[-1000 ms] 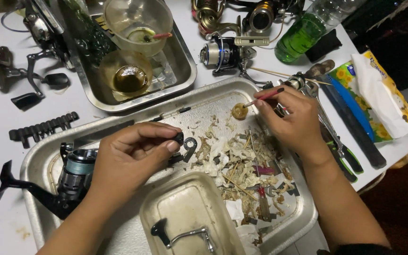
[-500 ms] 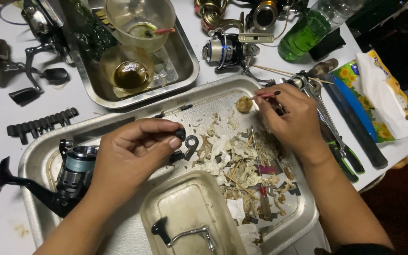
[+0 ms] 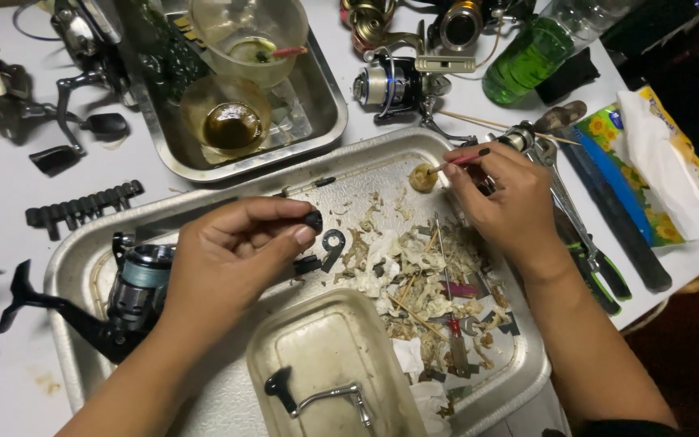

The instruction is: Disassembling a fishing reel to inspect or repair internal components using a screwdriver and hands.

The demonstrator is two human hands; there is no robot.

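Since the earlier frame, the right hand [image 3: 505, 202] has drawn its small red-handled brush [image 3: 464, 160] in closer, so the tip now touches the tan lump of grease [image 3: 423, 178] on the metal tray [image 3: 66, 267]; the left hand [image 3: 232, 255] has barely shifted. Its fingers are pinched together on a small black knob [image 3: 313, 219], held just above the tray. The right hand's fingers are closed around the brush handle.

Just beside the left fingertips lies a black curved part [image 3: 333, 247]. Between the two hands and below them spreads a heap of dirty paper scraps [image 3: 418, 279]. Under the left wrist rests a fishing reel [image 3: 127, 291], lying partly in the tray. Near the left forearm sits a plastic tub [image 3: 325, 364] holding a reel handle [image 3: 325, 396].

Beyond the left hand stands a second steel tray [image 3: 325, 121] with a cup [image 3: 248, 36] and a bowl of brown liquid [image 3: 226, 121]. Past the right hand lie another reel [image 3: 394, 85], a green bottle [image 3: 535, 57], wrenches [image 3: 564, 202] and a pack of tissues [image 3: 665, 174].
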